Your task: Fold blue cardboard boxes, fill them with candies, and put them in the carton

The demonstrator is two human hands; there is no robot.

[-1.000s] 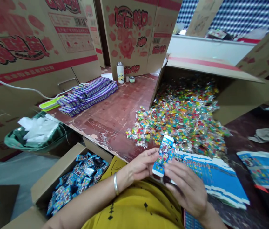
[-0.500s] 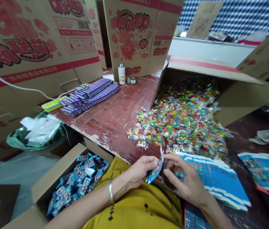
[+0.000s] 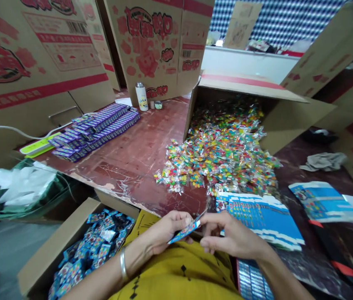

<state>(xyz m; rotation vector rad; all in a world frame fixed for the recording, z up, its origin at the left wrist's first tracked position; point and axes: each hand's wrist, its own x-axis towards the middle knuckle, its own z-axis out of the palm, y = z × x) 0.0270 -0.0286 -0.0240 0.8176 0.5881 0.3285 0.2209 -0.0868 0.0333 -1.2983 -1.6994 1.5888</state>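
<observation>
A small blue printed packet (image 3: 185, 231) is pinched in my left hand (image 3: 173, 229), low in the centre, and lies tilted nearly flat. My right hand (image 3: 226, 235) is closed beside it, its fingertips touching the packet's right end; whether they hold anything there is hidden. Behind my right hand, flat blue sleeves with white edges (image 3: 276, 221) lie fanned on the red table (image 3: 151, 154). Clear bags of coloured candy (image 3: 220, 154) spill out of a cardboard box (image 3: 282, 125) beyond them. An open carton (image 3: 60, 237) at the lower left holds many filled blue packets (image 3: 101, 237).
Purple packs (image 3: 98, 129) are stacked at the left, near a white bottle (image 3: 141, 96). A green bag of white paper (image 3: 23, 187) hangs beyond the table's left edge. More blue sleeves (image 3: 326, 202) and a grey cloth (image 3: 323, 161) lie at the right.
The view has turned right, shifting the surroundings left. The packet in my left hand has tipped from upright to nearly flat, and my right fingers have closed in against its end.
</observation>
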